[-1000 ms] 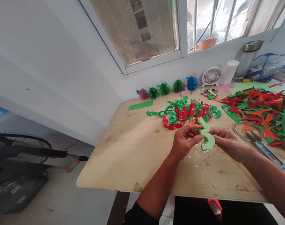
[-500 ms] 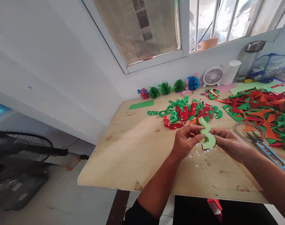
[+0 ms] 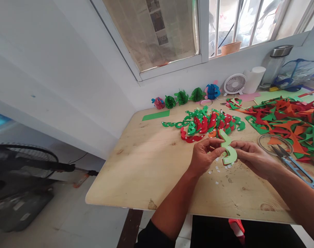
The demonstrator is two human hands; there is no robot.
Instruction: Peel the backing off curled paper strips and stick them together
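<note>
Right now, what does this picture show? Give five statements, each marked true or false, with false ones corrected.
1. The left hand holds a light green cutout. True.
2. The scissors lie left of the left hand. False: they lie right of the right hand.
3. The bottle stands right of the small fan. True.
4. All the paper figures by the wall are green. False: one is mainly pink, one mainly blue.
5. The green strip lies on the table. True.

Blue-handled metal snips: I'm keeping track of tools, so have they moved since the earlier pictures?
No: the snips lie in the same place against the brown oval knot in the pale wooden table.
</note>
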